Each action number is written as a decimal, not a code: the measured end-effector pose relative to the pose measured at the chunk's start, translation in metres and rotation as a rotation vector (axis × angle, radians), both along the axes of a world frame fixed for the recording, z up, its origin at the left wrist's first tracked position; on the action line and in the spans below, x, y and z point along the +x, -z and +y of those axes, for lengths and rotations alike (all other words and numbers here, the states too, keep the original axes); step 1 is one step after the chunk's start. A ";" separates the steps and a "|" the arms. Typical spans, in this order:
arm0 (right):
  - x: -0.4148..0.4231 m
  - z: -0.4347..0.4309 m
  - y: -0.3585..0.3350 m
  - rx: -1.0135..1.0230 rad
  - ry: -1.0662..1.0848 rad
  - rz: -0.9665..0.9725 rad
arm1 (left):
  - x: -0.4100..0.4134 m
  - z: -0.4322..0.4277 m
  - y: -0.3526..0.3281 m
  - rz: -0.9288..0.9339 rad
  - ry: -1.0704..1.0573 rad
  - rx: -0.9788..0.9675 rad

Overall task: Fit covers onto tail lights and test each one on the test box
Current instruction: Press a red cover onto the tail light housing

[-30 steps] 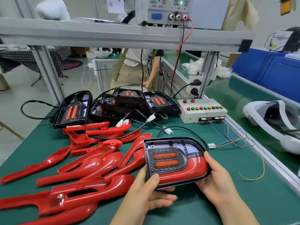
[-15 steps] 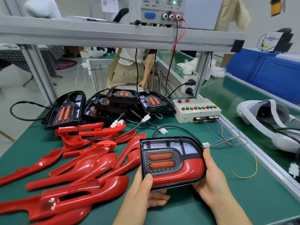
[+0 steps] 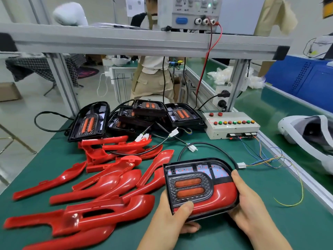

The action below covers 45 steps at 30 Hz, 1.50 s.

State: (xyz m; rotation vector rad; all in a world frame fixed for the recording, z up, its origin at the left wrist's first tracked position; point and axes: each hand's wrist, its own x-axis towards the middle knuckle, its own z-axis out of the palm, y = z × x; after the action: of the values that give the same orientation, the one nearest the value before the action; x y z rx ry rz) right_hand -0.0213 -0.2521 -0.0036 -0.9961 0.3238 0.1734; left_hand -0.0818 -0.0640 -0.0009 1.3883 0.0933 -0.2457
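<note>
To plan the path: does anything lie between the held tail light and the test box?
Only a white connector and thin coloured wires lie on the mat between tail light and test box.

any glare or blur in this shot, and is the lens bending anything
Head view: overhead light leaves white glare streaks on the loose red covers and on the red part of the held tail light. Head view: the frame is slightly soft, more so at the edges, as on the white headset. Head view: the wide angle makes the shelf post lean.
</note>
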 end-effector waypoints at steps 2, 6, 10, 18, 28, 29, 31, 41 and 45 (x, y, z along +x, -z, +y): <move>-0.001 -0.001 0.001 -0.008 -0.001 -0.010 | -0.004 0.000 -0.001 -0.022 -0.009 0.032; -0.002 -0.004 -0.001 -0.033 -0.039 -0.026 | -0.007 0.000 -0.002 -0.013 -0.011 0.060; -0.003 -0.006 -0.003 -0.031 -0.043 0.010 | -0.011 0.001 -0.015 0.070 0.009 0.150; -0.001 -0.001 -0.008 -0.086 -0.050 0.047 | -0.019 0.095 -0.079 -0.268 -0.163 1.016; -0.003 0.004 -0.004 -0.093 -0.114 0.070 | 0.049 0.307 -0.030 0.318 -0.020 1.888; -0.003 0.005 -0.004 -0.096 -0.106 0.070 | 0.052 0.316 -0.019 0.301 0.012 1.857; -0.004 0.004 -0.004 -0.111 -0.088 0.073 | 0.053 0.327 -0.003 0.232 0.007 1.742; -0.004 0.002 0.000 -0.131 -0.077 0.088 | 0.067 0.332 -0.016 -0.434 -0.325 1.390; -0.005 0.003 -0.001 -0.125 -0.067 0.090 | 0.041 0.167 -0.091 -0.647 -0.169 1.095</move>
State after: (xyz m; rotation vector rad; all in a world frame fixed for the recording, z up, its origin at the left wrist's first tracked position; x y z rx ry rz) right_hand -0.0263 -0.2494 -0.0022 -1.1254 0.3870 0.2615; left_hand -0.0409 0.1034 0.0897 2.4624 -0.2316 0.4869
